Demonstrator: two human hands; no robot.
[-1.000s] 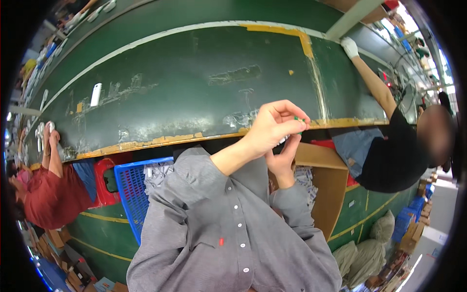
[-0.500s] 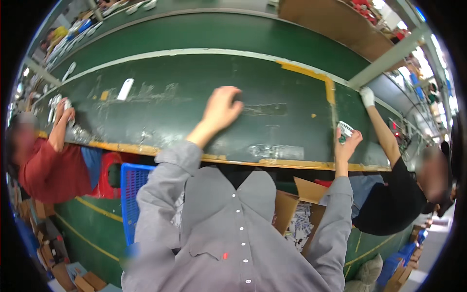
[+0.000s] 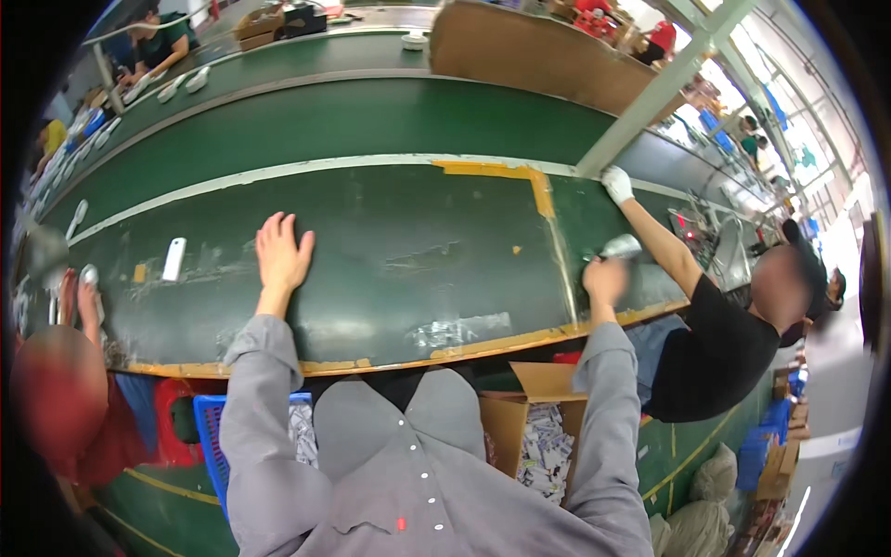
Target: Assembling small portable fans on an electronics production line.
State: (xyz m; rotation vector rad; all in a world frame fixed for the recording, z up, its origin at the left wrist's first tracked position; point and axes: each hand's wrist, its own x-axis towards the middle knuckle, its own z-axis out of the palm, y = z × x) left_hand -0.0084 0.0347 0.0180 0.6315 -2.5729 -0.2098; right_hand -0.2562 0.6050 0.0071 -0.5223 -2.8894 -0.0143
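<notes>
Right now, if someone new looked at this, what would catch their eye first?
Probably the long green conveyor belt curving across the whole view, patched with yellow tape. Next, the two hands: the left hand spread flat and empty on the belt, the right hand gripping a small white part near the belt's right side. A lone white piece lies further left.

The left hand (image 3: 281,252) lay flat, fingers spread, on the green conveyor belt (image 3: 390,232), holding nothing. A small white part (image 3: 174,259) sat well left of it. The right hand (image 3: 603,278) gripped a blurred pale item (image 3: 622,246), close beside a co-worker's forearm (image 3: 661,243).
</notes>
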